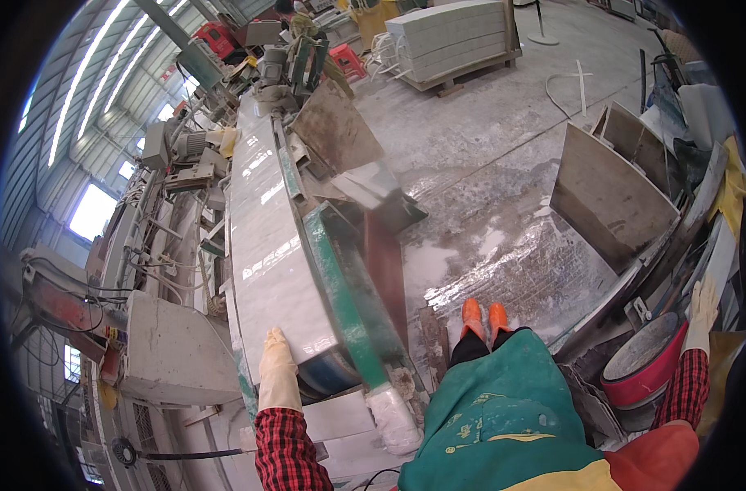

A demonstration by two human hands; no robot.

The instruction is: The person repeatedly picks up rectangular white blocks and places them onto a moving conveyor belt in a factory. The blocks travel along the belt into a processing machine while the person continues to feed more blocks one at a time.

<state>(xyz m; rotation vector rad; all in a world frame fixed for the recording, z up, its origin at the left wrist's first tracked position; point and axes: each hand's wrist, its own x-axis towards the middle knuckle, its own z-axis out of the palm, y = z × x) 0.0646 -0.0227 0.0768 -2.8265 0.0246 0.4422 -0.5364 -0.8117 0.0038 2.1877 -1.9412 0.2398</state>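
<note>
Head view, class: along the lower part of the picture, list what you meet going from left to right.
Grey concrete block → left hand on the white slab → green belt frame → orange boots → red bucket → right hand.

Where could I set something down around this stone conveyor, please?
Bare wet floor lies between the conveyor and the leaning slabs. Crowded: buckets by the right hand; machinery beyond the left hand.

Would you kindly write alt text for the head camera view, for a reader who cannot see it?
A person's gloved left hand rests flat on a wet pale stone slab lying on a long green-edged conveyor. Their gloved right hand reaches out near a red bucket, above a green apron and orange boots.
</note>
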